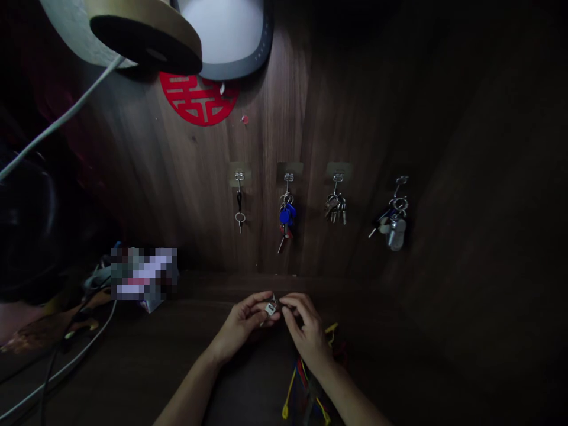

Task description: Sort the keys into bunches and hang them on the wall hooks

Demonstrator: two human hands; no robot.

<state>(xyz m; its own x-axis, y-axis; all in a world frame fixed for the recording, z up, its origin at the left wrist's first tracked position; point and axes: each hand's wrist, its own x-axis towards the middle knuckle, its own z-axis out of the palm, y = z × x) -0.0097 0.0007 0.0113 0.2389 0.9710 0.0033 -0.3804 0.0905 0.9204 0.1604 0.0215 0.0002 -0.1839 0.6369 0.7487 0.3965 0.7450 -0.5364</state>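
Note:
My left hand (251,316) is closed around a small silvery square piece with a ring (270,307), held a little above the dark wooden surface. Just to its right, my right hand (305,325) has thumb and forefinger pinched together beside the ring. Whatever sits between those right fingertips is too small and dim to make out. Under and beside my right wrist lies a bundle of coloured cords (290,393), yellow, red and blue, partly hidden by the arm.
On the back panel, hooks hold a single key on a black strap (240,218), keys with blue tags (287,214), a key bunch (336,207) and keys with a silvery tag (394,232). A blurred box (146,278) and a white cable (95,338) are at left; a lamp-like round object (146,35) overhangs.

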